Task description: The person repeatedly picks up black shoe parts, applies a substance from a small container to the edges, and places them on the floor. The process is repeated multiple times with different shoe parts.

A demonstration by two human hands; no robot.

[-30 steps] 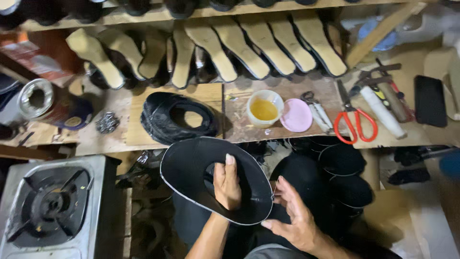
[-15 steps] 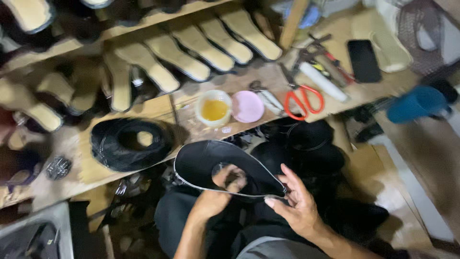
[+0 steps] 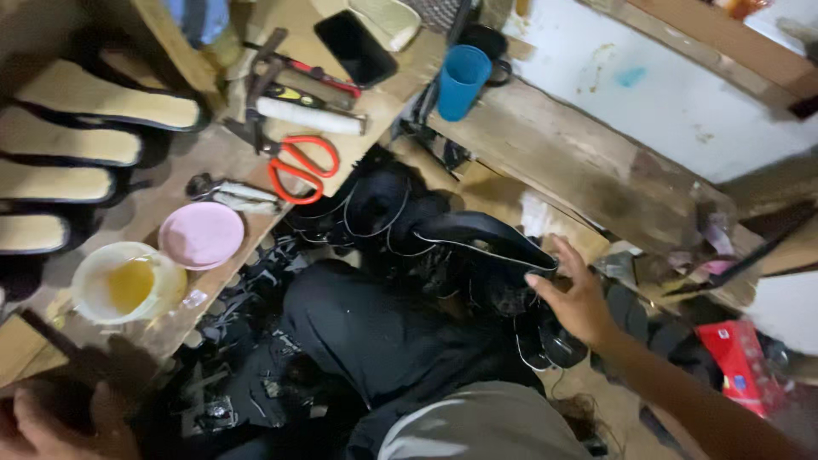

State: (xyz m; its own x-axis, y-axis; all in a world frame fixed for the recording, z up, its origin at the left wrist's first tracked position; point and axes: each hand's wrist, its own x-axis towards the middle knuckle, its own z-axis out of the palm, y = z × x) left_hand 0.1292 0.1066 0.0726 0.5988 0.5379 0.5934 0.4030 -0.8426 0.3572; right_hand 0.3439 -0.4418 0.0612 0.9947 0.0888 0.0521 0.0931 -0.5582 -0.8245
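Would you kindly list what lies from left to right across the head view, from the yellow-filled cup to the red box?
White cup of yellow liquid → pink lid → orange-handled scissors → blue cup → right hand → red box.

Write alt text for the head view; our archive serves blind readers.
The person's right hand rests on a curved black leather piece atop a dark pile, while the left hand sits low by the wooden workbench holding orange-handled scissors, a pink lid and a glue cup.
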